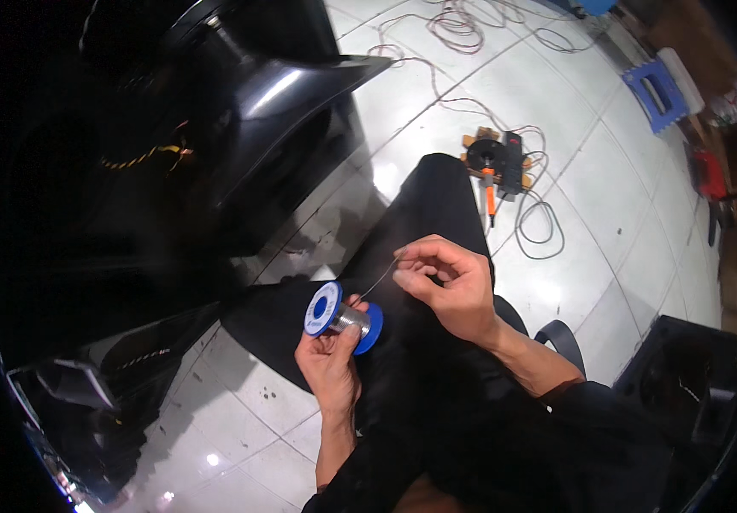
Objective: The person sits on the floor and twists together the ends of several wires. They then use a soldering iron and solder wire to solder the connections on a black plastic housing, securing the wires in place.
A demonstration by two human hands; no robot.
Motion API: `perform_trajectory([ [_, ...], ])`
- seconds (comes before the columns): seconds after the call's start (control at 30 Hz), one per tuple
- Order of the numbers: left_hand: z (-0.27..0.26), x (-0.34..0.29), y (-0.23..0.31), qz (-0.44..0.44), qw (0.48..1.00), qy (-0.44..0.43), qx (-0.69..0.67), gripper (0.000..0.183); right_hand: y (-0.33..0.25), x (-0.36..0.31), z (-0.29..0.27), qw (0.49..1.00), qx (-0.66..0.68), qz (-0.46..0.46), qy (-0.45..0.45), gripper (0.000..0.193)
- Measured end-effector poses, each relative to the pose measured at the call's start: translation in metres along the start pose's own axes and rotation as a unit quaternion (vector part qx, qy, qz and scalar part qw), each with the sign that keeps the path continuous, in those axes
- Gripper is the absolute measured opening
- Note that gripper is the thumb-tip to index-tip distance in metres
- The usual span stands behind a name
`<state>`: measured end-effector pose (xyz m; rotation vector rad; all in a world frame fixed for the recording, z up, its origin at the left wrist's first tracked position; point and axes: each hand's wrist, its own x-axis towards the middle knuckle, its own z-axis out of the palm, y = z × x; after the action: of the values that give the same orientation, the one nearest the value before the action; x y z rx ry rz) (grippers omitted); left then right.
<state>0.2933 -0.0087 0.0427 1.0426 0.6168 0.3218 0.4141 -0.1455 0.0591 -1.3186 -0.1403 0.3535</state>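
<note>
My left hand [330, 363] is closed around a spool of solder wire [350, 320], which has blue end flanges and a white label on one of them. A thin strand of solder [379, 284] runs up from the spool to my right hand [454, 286]. The thumb and forefinger of that hand stand close together at the strand's end, pinching it. Both hands are over my dark-clothed legs. Beyond my knee, a soldering iron with an orange handle [489, 190] rests on a stand [481, 154] on the floor, beside a black box [513, 162].
Glossy black panels [291, 94] fill the left, with a yellow-and-black twisted wire [142, 158] sticking out. Loose cable coils [458, 30] lie on the white tiled floor [420, 103]. A blue plastic piece [655, 96] and a red item [708, 175] lie at right, above a black box [668, 363].
</note>
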Motion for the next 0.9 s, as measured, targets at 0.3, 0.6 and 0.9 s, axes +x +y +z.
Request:
perform_trajectory([
  [0.3, 0.005, -0.007, 0.002, 0.005, 1.000, -0.023, 0.020, 0.041, 0.018, -0.007, 0.004, 0.984, -0.117, 0.063, -0.119, 0.016],
  [0.6, 0.012, -0.017, 0.014, 0.017, 0.982, 0.013, 0.187, 0.031, -0.003, -0.001, 0.003, 0.975, -0.022, 0.202, -0.090, 0.015],
  [0.9, 0.013, -0.015, 0.009, 0.037, 0.976, 0.020, 0.214, 0.030, -0.024, 0.013, -0.008, 0.977, 0.039, 0.209, -0.008, 0.016],
])
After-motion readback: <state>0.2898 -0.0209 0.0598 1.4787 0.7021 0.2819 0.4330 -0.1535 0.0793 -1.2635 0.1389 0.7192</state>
